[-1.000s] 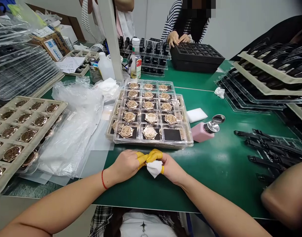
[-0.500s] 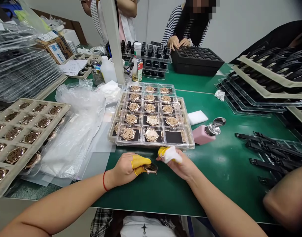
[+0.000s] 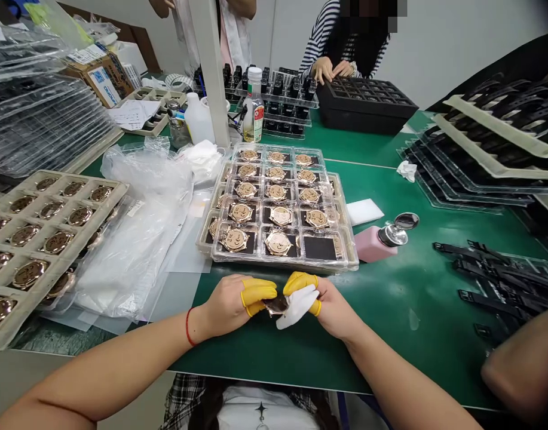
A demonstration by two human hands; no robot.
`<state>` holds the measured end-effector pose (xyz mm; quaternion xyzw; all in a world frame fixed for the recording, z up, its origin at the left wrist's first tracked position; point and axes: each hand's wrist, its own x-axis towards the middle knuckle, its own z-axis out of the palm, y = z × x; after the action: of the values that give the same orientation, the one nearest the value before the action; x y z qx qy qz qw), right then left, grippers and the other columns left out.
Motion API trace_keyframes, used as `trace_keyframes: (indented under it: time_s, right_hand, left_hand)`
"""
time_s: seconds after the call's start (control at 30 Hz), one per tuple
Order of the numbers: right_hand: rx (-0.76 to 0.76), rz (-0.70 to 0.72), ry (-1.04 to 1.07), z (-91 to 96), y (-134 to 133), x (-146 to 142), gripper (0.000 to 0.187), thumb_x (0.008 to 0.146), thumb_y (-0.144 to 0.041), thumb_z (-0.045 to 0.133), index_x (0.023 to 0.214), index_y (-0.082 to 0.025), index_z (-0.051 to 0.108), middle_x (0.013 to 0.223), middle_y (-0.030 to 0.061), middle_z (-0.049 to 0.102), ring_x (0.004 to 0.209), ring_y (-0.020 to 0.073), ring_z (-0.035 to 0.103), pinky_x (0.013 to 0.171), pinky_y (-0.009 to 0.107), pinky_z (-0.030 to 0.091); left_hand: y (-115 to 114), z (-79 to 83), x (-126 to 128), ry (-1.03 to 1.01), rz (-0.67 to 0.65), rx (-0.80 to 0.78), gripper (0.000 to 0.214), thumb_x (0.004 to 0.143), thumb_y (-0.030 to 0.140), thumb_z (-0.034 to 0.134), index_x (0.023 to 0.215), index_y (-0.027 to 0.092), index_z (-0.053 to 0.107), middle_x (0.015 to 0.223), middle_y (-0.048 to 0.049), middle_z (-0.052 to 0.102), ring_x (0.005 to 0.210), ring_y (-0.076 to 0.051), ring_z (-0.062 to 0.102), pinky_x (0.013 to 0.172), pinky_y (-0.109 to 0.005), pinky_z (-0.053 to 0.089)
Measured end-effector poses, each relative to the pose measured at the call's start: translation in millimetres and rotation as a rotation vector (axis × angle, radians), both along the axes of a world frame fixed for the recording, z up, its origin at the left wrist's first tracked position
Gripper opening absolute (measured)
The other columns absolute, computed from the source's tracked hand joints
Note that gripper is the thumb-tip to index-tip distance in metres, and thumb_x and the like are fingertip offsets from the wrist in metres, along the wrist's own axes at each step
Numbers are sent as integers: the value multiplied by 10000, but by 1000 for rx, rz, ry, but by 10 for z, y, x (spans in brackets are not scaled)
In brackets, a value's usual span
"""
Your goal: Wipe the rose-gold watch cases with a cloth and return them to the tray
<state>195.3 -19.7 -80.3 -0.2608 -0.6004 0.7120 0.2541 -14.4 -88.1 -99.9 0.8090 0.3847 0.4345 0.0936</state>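
Observation:
My left hand [image 3: 238, 301], with yellow finger cots on, is closed on a watch case [image 3: 276, 306] that has a dark face and a gold rim. In my right hand [image 3: 321, 298], also in yellow finger cots, is a folded white cloth [image 3: 297, 306]. The cloth meets the right side of the watch case, partly covering it. Just beyond my hands lies a clear plastic tray [image 3: 280, 261] of gold watch cases, stacked on others. Its front right compartment holds no case and shows a black pad [image 3: 319, 247].
Right of the tray are a pink pump bottle [image 3: 373, 245] and a white pad [image 3: 364, 211]. Black watch straps [image 3: 493, 269] lie farther right. Another tray of watch cases [image 3: 58, 239] and plastic bags [image 3: 139, 239] fill the left. A co-worker's hands [image 3: 331, 70] rest by a black box [image 3: 367, 113].
My right hand has moved left and brought the white cloth against the watch case. My left hand still holds the case in nearly the same place. The view has shifted slightly.

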Motion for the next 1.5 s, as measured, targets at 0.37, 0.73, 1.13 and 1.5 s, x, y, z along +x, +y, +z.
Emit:
trace_keyframes:
  time_s: [0.37,0.73,1.13,1.5]
  right_hand:
    - [37,-23,11,-25,-83,-18,143,720,-266,761,857,-265,723,823,14,673,759,164,615,728,304,480]
    - [695,-132,-91,-134,-162,-108,154,813,-323,675,698,-221,667,659,19,563,650,169,480,620,315,414]
    - [474,-53,-256,-131,-164,-112,143,754,-284,725,683,-203,632,749,23,610,766,184,531,776,363,412]
    - [592,28,-258,-38,-140,-81,92,763,-141,637,735,-207,580,791,14,602,805,185,544,812,378,385]
  left_hand:
    - [-14,17,-31,-23,15,24,172,958,250,451,1069,187,567,999,-92,721,874,-164,696,717,-267,542]
    - [-82,-102,179,362,-18,-335,233,868,213,444,691,170,588,584,-8,591,510,-146,549,506,-257,395]
    - [-29,-91,100,486,168,-38,344,950,214,374,817,172,688,654,-40,566,578,-155,499,503,-265,355]
    - [-6,-124,48,422,107,-43,277,954,220,404,887,192,671,700,-19,567,607,-143,475,524,-266,353]
